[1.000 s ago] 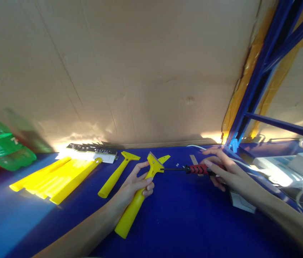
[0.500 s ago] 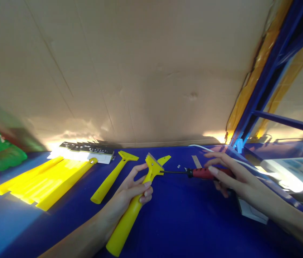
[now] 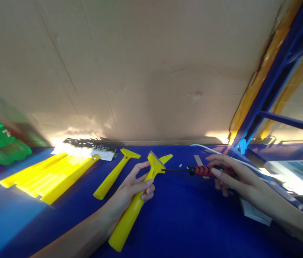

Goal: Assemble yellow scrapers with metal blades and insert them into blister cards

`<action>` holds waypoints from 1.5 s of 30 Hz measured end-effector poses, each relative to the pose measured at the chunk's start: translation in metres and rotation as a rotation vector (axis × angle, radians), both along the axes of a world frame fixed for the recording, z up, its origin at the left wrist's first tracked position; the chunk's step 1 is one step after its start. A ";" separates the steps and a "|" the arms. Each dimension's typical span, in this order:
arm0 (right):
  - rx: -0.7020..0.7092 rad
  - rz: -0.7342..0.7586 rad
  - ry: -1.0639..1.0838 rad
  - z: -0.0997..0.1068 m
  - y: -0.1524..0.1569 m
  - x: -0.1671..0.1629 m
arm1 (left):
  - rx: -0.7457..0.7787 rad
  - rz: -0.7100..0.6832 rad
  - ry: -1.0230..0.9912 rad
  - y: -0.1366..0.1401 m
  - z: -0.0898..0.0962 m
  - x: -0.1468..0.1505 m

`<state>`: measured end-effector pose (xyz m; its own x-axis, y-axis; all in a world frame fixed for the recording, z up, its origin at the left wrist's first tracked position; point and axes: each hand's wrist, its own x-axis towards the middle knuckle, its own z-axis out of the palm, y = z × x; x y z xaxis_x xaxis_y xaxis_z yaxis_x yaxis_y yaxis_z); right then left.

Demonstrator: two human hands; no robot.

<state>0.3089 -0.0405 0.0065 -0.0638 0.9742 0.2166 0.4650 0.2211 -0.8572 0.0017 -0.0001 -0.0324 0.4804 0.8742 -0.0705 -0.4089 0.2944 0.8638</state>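
Note:
My left hand (image 3: 138, 186) is closed around a yellow scraper (image 3: 130, 218), its head tilted up and away from me with a blade along the edge. A screwdriver (image 3: 201, 171) with a red and black handle lies level in my right hand (image 3: 232, 175), fingers closed on the handle's rear. Its dark shaft reaches left, and the tip meets the right side of the scraper head. Behind that head a small yellow piece (image 3: 166, 158) rests on the blue table. Tiny metal parts (image 3: 180, 165) and a flat blade strip (image 3: 198, 160) lie near the screwdriver.
Another yellow scraper (image 3: 116, 173) lies left of my left hand. Farther left are several yellow handles (image 3: 60, 175), black-and-white cards (image 3: 89, 145) and a green bottle (image 3: 3, 143). Cardboard (image 3: 140, 71) stands behind the table. A blue frame (image 3: 264, 93) and white cable (image 3: 221, 152) are at right.
The view has shifted slightly, moving everything a little to the right. The screwdriver handle appears turned, its black marks now showing. Both hands keep their hold, and the tip stays at the scraper head.

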 end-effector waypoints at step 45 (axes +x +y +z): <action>0.067 -0.064 -0.132 0.007 -0.003 -0.006 | -0.048 0.041 -0.069 -0.004 0.004 0.006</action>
